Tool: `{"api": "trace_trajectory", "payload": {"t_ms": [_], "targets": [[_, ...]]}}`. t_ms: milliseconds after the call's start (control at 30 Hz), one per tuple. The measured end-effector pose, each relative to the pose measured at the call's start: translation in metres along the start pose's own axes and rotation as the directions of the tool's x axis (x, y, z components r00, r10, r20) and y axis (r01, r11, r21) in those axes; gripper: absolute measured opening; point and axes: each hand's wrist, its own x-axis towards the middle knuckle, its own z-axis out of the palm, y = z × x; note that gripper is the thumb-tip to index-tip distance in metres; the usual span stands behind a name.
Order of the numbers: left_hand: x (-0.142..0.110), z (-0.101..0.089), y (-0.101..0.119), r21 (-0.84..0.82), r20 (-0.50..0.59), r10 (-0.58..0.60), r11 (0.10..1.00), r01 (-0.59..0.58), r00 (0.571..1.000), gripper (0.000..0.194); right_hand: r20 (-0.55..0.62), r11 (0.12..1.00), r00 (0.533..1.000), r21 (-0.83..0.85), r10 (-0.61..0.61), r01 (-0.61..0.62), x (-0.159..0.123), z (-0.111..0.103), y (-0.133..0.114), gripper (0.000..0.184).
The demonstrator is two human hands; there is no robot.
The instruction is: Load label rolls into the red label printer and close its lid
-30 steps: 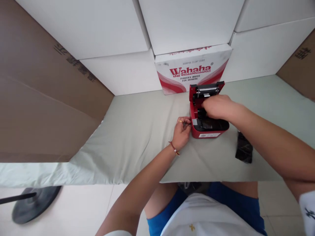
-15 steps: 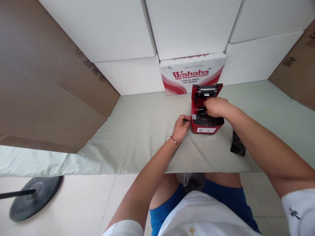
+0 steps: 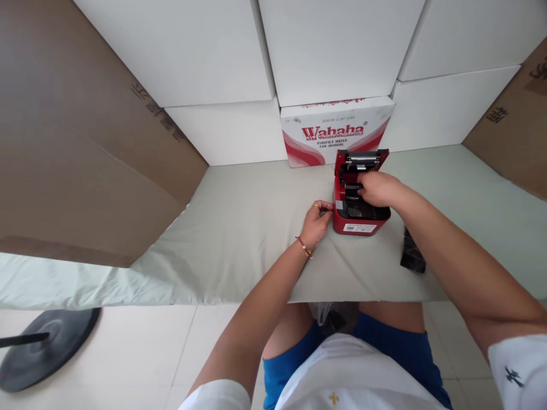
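A small red printer (image 3: pixel 361 219) with its lid flipped open stands on the pale cloth-covered table (image 3: pixel 256 228). My right hand (image 3: pixel 378 189) reaches down into its black inner compartment, fingers curled; what they touch is hidden. My left hand (image 3: pixel 318 222) rests curled against the printer's left side, fingertips pressed to the red casing. A ring and a red cord bracelet are on that hand and wrist.
A dark flat packet (image 3: pixel 412 257) lies on the table right of the printer, under my right forearm. A red and white Wahaha box (image 3: pixel 333 134) and stacked white boxes form the back wall. Brown cardboard (image 3: pixel 85 142) leans at left. A black round stand base (image 3: pixel 43 347) is on the floor.
The view has shifted a little. My right hand stays inside the printer with small movement; my left hand keeps its place at the printer's side.
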Motion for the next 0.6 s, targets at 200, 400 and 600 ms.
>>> {"api": "trace_trajectory", "payload": {"t_ms": [200, 400, 600], "targets": [[0.001, -0.001, -0.001, -0.004, 0.01, -0.012, 1.0, 0.012, 1.0, 0.012, -0.061, 0.999, 0.998, 0.038, -0.022, 0.025, -0.002, 0.007, 0.007, 0.047], [0.002, -0.002, -0.001, -0.012, 0.016, -0.004, 1.0, 0.004, 1.0, 0.012, -0.132, 0.993, 0.991, 0.117, -0.005, 0.02, -0.007, 0.008, 0.0, 0.05], [-0.001, -0.002, 0.0, -0.017, 0.022, 0.019, 1.0, -0.019, 1.0, 0.015, -0.314, 0.846, 0.949, 0.497, -0.031, 0.192, -0.072, 0.0, 0.026, 0.049]]}}
